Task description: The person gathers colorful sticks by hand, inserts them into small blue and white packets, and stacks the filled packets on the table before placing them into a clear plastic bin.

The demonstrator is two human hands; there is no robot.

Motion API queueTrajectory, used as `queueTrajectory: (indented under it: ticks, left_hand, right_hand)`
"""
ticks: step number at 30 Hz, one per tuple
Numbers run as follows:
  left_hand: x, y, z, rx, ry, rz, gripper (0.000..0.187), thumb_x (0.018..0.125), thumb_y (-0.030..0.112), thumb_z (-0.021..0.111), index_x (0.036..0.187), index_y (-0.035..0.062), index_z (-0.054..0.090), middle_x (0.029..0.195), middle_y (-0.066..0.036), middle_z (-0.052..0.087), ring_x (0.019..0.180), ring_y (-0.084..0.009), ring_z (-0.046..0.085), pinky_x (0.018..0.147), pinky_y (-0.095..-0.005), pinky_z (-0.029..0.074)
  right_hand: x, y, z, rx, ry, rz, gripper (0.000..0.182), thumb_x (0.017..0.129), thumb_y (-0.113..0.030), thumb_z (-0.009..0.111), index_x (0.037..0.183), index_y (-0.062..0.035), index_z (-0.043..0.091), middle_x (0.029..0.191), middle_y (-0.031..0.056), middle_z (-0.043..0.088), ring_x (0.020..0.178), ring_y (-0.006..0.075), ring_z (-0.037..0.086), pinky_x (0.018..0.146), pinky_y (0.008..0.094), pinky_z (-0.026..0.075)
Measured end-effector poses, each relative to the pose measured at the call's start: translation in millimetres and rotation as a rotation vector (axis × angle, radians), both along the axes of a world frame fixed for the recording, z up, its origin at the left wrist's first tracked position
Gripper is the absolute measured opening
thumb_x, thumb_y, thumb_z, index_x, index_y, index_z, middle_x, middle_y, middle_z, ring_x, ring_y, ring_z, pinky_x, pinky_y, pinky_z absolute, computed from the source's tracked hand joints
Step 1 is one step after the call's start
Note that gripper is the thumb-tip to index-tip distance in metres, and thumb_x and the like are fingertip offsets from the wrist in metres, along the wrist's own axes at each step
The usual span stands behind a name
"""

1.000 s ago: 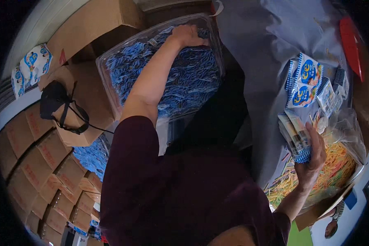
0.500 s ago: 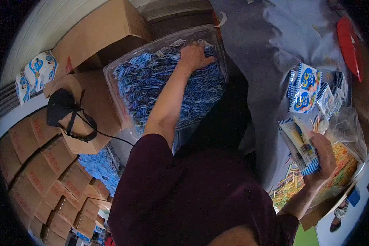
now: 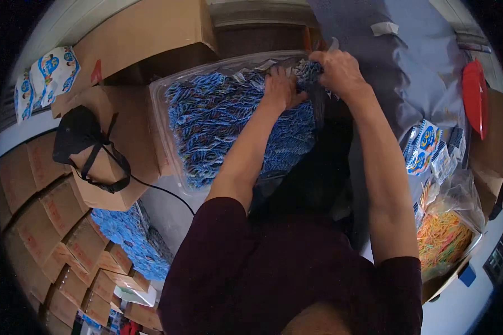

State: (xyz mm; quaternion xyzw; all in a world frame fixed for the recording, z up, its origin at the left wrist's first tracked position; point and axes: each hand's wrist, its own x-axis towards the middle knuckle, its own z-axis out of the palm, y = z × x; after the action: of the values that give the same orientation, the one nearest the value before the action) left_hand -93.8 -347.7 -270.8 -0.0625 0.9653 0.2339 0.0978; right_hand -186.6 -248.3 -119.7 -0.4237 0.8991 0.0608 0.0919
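A clear plastic bin is filled with rows of small packets with blue-and-white crimped edges. My left hand lies on the packets near the far side of the bin, fingers apart and pointing away. At the bin's far right corner, my right hand is closed around a bunch of packets beside the left hand. Its fingertips are partly hidden. Blue-and-white snack packets lie on the grey cloth to the right. Beside them is a heap of thin coloured sticks.
Cardboard boxes stand behind and left of the bin. A black strapped item rests on one, its cable running toward me. Stacked cartons and another batch of blue packets are lower left. A red dish is far right.
My right hand has moved from beside the coloured sticks to the bin's far right corner, carrying packets. My left hand stays on the packets in the bin. The view has shifted slightly.
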Motion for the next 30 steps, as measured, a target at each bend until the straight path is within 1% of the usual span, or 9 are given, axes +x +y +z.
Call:
queueTrajectory:
  ticks: [5,8,10,14,16,19,23,26,30]
  left_hand:
    - [-1.2,-3.9,16.1,0.007,-0.037,-0.002,0.074,0.074,0.06,0.067,0.122,0.004,0.064,0.13,-0.024,0.043,0.124,-0.0435,0.034,0.1,-0.0508,0.036]
    - [-2.2,-6.4,22.3,-0.064,-0.154,-0.014,0.07,0.084,0.066,0.054,0.115,0.0058,0.069,0.136,-0.023,0.045,0.131,-0.0397,0.035,0.103,-0.0516,0.036]
    - [-5.4,-5.0,-8.3,-0.085,-0.081,-0.073,0.084,0.073,0.061,0.067,0.138,0.0112,0.052,0.143,-0.017,0.04,0.126,-0.0405,0.036,0.11,-0.0505,0.028]
    - [12.4,-11.4,-5.3,0.044,0.013,-0.067,0.082,0.074,0.062,0.066,0.14,0.0148,0.051,0.147,-0.013,0.04,0.129,-0.0393,0.036,0.112,-0.0501,0.025]
    - [12.9,-9.9,0.2,-0.036,0.001,-0.091,0.082,0.075,0.062,0.065,0.141,0.0165,0.049,0.146,-0.013,0.043,0.132,-0.0393,0.035,0.113,-0.05,0.024]
    - [11.3,-15.0,17.7,-0.045,-0.164,-0.154,0.081,0.075,0.061,0.065,0.14,0.0148,0.05,0.145,-0.014,0.045,0.134,-0.0397,0.034,0.113,-0.05,0.024]
    - [18.3,-10.9,-8.4,-0.174,0.161,-0.176,0.078,0.082,0.066,0.056,0.128,0.0037,0.06,0.134,-0.018,0.054,0.127,-0.0384,0.041,0.108,-0.049,0.031]
    - [22.3,-11.3,7.4,-0.15,0.06,-0.114,0.078,0.08,0.06,0.062,0.13,0.0002,0.057,0.134,-0.02,0.053,0.127,-0.0402,0.04,0.109,-0.0504,0.029]
    - [26.7,-7.4,-14.9,0.023,0.354,-0.021,0.069,0.079,0.046,0.067,0.126,-0.0022,0.057,0.131,-0.023,0.053,0.12,-0.044,0.045,0.106,-0.0509,0.033]
  right_hand:
    - [-8.2,-14.1,-20.8,0.117,-0.032,-0.026,0.031,0.077,-0.006,0.069,0.107,-0.0123,0.069,0.099,0.0146,0.069,0.096,0.0328,0.067,0.08,0.0443,0.056]
    - [-13.6,-27.8,-38.7,-0.022,0.044,0.135,0.027,0.077,-0.006,0.068,0.103,-0.0118,0.07,0.098,0.0138,0.07,0.094,0.0312,0.068,0.079,0.0424,0.057]
    - [-10.2,-45.6,-48.0,0.046,0.003,0.225,0.041,0.069,-0.003,0.07,0.108,-0.0133,0.068,0.1,0.0127,0.069,0.097,0.0297,0.066,0.079,0.0412,0.055]
    - [0.7,-56.4,-67.8,0.121,0.034,0.298,0.036,0.066,-0.004,0.071,0.101,-0.0128,0.069,0.101,0.0088,0.069,0.096,0.0276,0.066,0.077,0.0399,0.056]
    - [-1.5,-37.0,-84.7,-0.214,0.105,0.353,0.033,0.068,-0.005,0.069,0.101,-0.0135,0.071,0.095,0.0062,0.071,0.091,0.0271,0.066,0.065,0.0414,0.058]
    - [-5.0,-20.5,-102.0,-0.489,0.194,0.425,0.035,0.065,-0.006,0.068,0.1,-0.0137,0.071,0.095,0.005,0.07,0.089,0.0262,0.065,0.065,0.0413,0.057]
    - [-3.8,-13.1,-105.6,-0.517,0.198,0.429,0.036,0.065,-0.007,0.068,0.1,-0.0142,0.071,0.097,0.0045,0.07,0.09,0.0271,0.065,0.066,0.0415,0.057]
    - [1.8,-10.8,-98.8,-0.566,0.214,0.403,0.038,0.065,-0.007,0.068,0.102,-0.0153,0.071,0.098,0.0047,0.07,0.092,0.0276,0.065,0.069,0.0422,0.057]
    - [16.8,-6.1,-101.2,-0.699,0.266,0.266,0.041,0.066,-0.005,0.067,0.105,-0.0181,0.072,0.096,0.0041,0.07,0.092,0.0273,0.065,0.072,0.0437,0.055]
